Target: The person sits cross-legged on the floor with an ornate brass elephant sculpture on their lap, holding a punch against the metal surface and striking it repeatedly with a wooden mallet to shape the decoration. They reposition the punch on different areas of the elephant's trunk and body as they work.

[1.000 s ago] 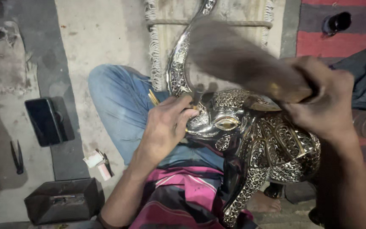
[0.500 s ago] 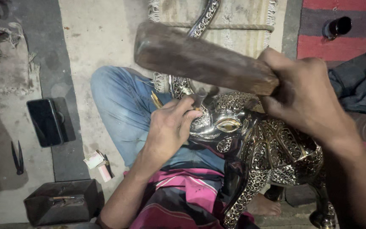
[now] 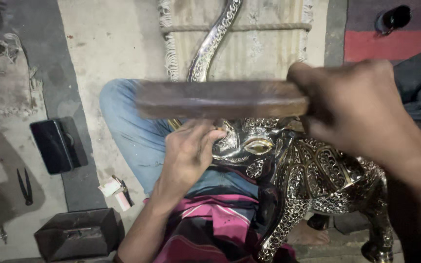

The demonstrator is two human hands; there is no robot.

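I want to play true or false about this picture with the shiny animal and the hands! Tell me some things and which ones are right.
1. The right hand grips a flat wooden mallet. True.
2. The mallet rests on the floor. False: it is held in the air above the shiny metal animal statue.
3. The left hand is at the statue's head. True.
4. The statue is plain and smooth all over. False: its body is covered in curly raised patterns.
5. A dark phone lies on the floor off to the side. True.
6. The person's knee is covered in red cloth. False: the jeans are blue.
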